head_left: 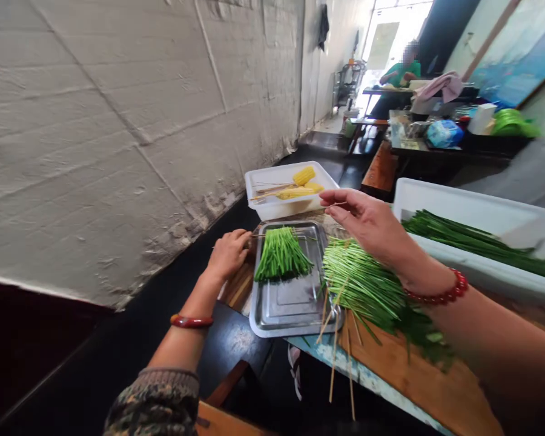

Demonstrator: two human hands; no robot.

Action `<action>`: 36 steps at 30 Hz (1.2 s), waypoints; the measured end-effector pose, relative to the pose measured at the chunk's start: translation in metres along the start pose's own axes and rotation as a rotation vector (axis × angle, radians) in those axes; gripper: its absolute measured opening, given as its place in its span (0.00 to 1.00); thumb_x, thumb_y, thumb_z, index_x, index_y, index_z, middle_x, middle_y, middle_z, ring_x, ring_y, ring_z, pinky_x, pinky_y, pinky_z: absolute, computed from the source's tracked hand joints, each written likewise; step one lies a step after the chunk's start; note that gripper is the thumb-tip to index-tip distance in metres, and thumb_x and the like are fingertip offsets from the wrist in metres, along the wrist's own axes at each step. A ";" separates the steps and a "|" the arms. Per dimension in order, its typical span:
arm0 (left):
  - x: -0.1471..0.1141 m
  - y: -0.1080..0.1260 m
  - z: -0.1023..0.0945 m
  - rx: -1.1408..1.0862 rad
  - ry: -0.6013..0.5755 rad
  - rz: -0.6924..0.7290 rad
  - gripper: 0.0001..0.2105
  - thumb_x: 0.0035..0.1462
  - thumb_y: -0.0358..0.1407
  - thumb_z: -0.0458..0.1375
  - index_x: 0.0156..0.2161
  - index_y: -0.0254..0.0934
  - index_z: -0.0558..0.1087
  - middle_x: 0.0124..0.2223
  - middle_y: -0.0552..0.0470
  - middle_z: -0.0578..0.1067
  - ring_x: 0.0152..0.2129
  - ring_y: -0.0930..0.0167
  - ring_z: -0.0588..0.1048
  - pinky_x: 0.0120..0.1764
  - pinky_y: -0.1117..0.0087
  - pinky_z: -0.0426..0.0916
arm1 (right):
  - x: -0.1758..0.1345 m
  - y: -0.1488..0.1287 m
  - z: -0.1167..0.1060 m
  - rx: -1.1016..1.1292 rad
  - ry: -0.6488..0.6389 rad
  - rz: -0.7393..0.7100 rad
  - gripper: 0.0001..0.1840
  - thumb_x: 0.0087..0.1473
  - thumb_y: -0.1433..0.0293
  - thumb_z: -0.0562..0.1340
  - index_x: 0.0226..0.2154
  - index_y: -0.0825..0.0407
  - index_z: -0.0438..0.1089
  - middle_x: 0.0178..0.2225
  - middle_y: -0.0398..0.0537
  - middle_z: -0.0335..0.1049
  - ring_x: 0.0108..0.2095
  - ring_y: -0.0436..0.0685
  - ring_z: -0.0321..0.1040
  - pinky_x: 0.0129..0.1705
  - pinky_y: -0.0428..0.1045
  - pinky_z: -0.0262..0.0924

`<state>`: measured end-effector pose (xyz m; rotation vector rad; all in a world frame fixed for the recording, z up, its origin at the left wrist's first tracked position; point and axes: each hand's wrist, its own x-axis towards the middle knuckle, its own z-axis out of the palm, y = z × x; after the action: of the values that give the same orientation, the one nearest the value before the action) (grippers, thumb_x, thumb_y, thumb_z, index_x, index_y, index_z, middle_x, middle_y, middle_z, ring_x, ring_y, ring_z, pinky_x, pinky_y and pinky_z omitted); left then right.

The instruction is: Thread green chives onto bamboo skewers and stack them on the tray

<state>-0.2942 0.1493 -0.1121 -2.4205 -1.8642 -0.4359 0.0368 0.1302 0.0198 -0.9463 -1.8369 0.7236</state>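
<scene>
My left hand (pixel 229 251) is closed at the left rim of a metal tray (pixel 286 309), gripping the end of a thin wooden skewer (pixel 255 235). The skewer meets the top of a fan of cut green chives (pixel 284 257) on the tray, and its other end shows to their right. My right hand (pixel 366 221) is raised above a thick pile of green chives (pixel 361 275), thumb and forefinger a little apart, with nothing clear between them. Several loose bamboo skewers (pixel 333 363) lie by the pile and jut over the table's front edge.
Behind the tray, a white tub (pixel 267 209) holds skewered corn (pixel 304 175). A larger white bin (pixel 472 197) with long green stalks (pixel 463 239) stands on the right. A rough white wall (pixel 140 151) runs along the left. Far back, a person in green (pixel 402 72) sits at a table.
</scene>
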 end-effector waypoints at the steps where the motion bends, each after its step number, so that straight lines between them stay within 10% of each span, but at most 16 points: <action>1: 0.006 0.002 0.003 0.058 0.003 0.014 0.22 0.54 0.31 0.55 0.55 0.40 0.70 0.57 0.42 0.71 0.52 0.56 0.68 0.49 0.58 0.64 | -0.011 0.001 -0.014 -0.101 -0.024 -0.027 0.16 0.60 0.66 0.58 0.49 0.51 0.71 0.46 0.50 0.75 0.45 0.56 0.72 0.49 0.55 0.67; 9: 0.035 0.004 0.015 0.130 0.027 -0.002 0.16 0.60 0.34 0.48 0.46 0.42 0.78 0.47 0.45 0.79 0.45 0.55 0.74 0.45 0.55 0.66 | -0.096 0.046 -0.073 -0.581 -0.203 -0.009 0.20 0.62 0.62 0.56 0.54 0.51 0.69 0.56 0.56 0.69 0.56 0.63 0.66 0.59 0.61 0.59; 15: 0.023 0.034 -0.006 -0.288 0.219 -0.096 0.18 0.57 0.41 0.52 0.49 0.38 0.75 0.50 0.44 0.78 0.47 0.61 0.75 0.49 0.61 0.69 | -0.138 0.023 -0.106 -0.560 0.054 0.108 0.21 0.63 0.62 0.54 0.57 0.48 0.66 0.56 0.52 0.69 0.56 0.61 0.66 0.60 0.60 0.58; 23: -0.044 0.140 -0.054 -0.791 0.052 -0.185 0.18 0.54 0.52 0.57 0.45 0.47 0.77 0.41 0.55 0.82 0.44 0.62 0.78 0.51 0.57 0.70 | -0.226 0.019 -0.180 -0.376 0.493 0.376 0.20 0.61 0.59 0.56 0.50 0.51 0.71 0.49 0.53 0.75 0.47 0.60 0.72 0.51 0.56 0.66; 36: -0.074 0.344 -0.025 -0.647 -0.075 0.454 0.12 0.60 0.38 0.56 0.48 0.47 0.76 0.48 0.45 0.78 0.45 0.64 0.77 0.47 0.61 0.72 | -0.300 0.057 -0.182 -0.275 0.338 0.440 0.18 0.60 0.62 0.55 0.48 0.50 0.73 0.48 0.53 0.76 0.46 0.60 0.73 0.47 0.56 0.68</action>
<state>0.0123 -0.0185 -0.0632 -3.1793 -1.2428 -1.0431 0.3046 -0.0762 -0.0887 -1.5816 -1.4637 0.5313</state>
